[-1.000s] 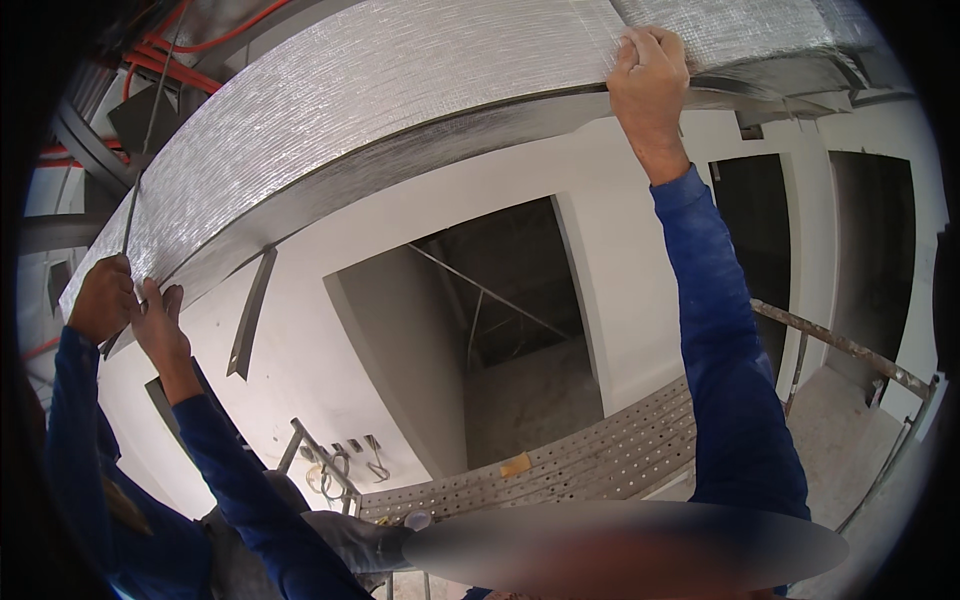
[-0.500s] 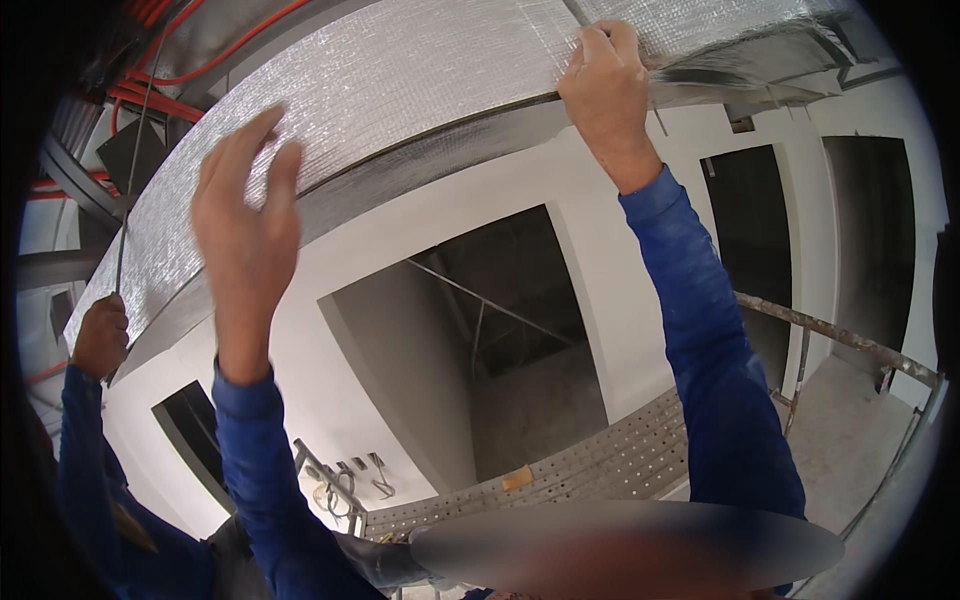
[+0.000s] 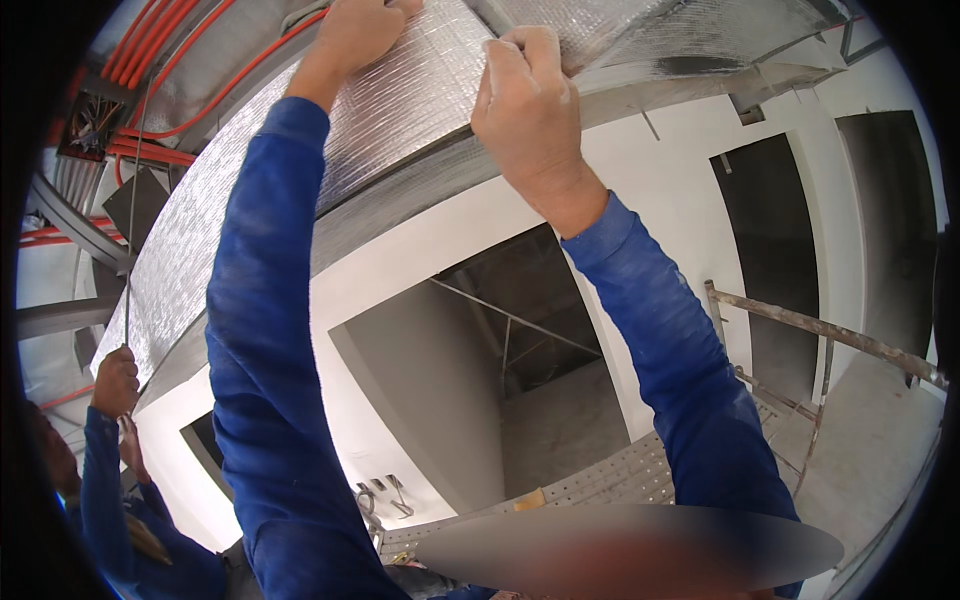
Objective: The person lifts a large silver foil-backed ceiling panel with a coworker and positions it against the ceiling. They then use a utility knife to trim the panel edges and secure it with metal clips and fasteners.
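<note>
A long duct wrapped in silver foil insulation (image 3: 410, 105) runs across the top of the view. Against its face is my left hand (image 3: 362, 38), the fingers mostly cut off by the upper edge, so their grip is hidden. My right hand (image 3: 530, 115) is raised at the duct's lower edge with its fingers curled closed. What lies between them, if anything, I cannot make out. Just above the right hand, a narrow grey strip (image 3: 488, 14) crosses the foil.
At the left a co-worker's hand (image 3: 117, 383) is closed round a thin hanging rod (image 3: 140, 190). Red conduits (image 3: 160, 150) run overhead. Below are a perforated platform (image 3: 610, 478), a rusty scaffold rail (image 3: 830, 330) and a white wall (image 3: 650, 190) with dark openings.
My left hand has gone from apart and spread, in front of the duct, up and right onto the foil. My right hand appears lower and further left. The view has shifted.
</note>
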`<state>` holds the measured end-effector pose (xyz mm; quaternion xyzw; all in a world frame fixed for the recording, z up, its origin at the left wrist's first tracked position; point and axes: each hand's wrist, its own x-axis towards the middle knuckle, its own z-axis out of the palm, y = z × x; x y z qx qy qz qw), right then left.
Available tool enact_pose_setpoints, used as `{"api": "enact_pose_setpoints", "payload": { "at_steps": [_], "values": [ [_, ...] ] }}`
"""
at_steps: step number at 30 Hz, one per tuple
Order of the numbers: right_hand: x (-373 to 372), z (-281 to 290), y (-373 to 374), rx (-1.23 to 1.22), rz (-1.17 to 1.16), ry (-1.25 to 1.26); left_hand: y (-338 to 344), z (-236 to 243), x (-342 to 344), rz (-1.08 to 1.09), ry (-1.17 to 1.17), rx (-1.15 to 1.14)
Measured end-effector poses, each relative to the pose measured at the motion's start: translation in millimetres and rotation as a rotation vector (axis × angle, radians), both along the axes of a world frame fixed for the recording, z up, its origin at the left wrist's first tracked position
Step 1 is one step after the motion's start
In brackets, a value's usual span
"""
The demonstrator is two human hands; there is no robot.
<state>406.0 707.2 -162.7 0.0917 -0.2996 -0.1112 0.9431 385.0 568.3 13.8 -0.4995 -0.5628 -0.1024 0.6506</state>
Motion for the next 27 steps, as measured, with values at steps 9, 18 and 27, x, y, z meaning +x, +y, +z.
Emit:
{"api": "enact_pose_setpoints", "payload": {
  "at_steps": [9, 18, 27],
  "values": [
    [0, -44, -18, 0.068, 0.306, -0.035, 6, 1, 1, -0.004, 0.054, 0.008],
    [-4, -66, -23, -0.041, 1.548, -0.544, 14, 2, -12, -0.072, 0.096, 0.008],
    [1, -56, -20, -0.103, 1.529, -0.533, 13, -1, -9, -0.078, 0.115, -0.006]
  ]
}}
